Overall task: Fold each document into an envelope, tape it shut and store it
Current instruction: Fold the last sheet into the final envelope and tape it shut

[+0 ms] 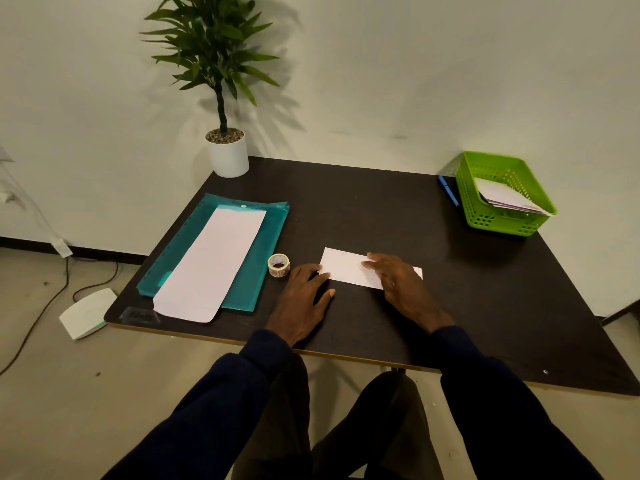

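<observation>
Partly under both hands [305, 299] [398, 282], folded document [341, 268]

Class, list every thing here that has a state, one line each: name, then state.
Folded paper: folded, flat, under the right hand.
Right hand: open, pressing the folded paper.
Left hand: open, fingertips at the paper's left edge.
Tape roll: untouched, beside the left hand.
Long sheet: unfolded, lying on the teal folder.
Green basket: holds papers.

Right hand [398, 282] hides folded paper [343, 268] middle; basket [502, 225] contents perhaps envelopes.
</observation>
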